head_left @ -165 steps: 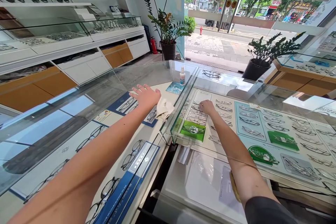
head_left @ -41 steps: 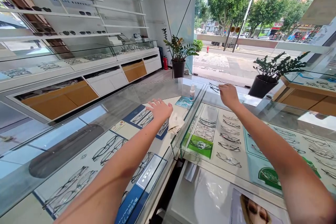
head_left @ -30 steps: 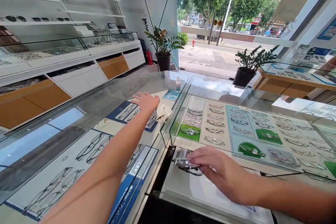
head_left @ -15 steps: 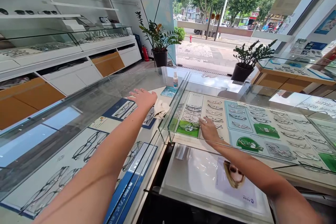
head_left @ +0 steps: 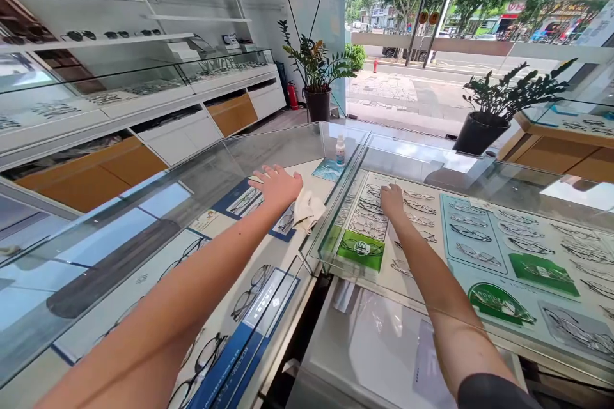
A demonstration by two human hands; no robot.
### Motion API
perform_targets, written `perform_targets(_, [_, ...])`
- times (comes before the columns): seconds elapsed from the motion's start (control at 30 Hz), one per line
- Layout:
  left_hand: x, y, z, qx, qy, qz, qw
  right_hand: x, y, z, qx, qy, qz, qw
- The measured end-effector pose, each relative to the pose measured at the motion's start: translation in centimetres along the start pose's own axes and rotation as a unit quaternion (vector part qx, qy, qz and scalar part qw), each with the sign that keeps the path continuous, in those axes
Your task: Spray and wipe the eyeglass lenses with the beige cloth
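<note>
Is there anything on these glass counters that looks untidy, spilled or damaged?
Only the crumpled cloth by the left hand stands out: it lies bunched up, while most eyeglasses lie in rows. The bottle stands upright; I see no spill or damage.

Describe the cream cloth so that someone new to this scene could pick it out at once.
Start at the left glass display case in the foreground. Near its right edge, on the camera's side of the white bottle, look immediately right of the spread left hand. The cloth is the crumpled heap there, unlike the flat blue card and thin eyeglass frames nearby.
</note>
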State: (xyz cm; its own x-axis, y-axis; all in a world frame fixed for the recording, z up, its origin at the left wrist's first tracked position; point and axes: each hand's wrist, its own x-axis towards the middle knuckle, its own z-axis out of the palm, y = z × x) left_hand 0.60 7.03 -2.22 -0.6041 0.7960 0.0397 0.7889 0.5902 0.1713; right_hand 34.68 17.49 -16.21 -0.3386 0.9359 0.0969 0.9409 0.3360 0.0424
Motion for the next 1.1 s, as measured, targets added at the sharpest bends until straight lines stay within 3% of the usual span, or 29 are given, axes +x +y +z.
perform_targets(0.33, [0.4, -0.1, 0.5, 0.009, 0.0, 0.001, 1.0, 4.2, 0.3, 2.3, -0.002, -0.043, 0.008, 0.999])
perform_targets(1.1, [-0.4, 0.4, -0.3, 0.006, -0.001, -0.005, 1.0, 4.0, -0.1, 1.9, 0.045, -0.043, 0.045, 0.997])
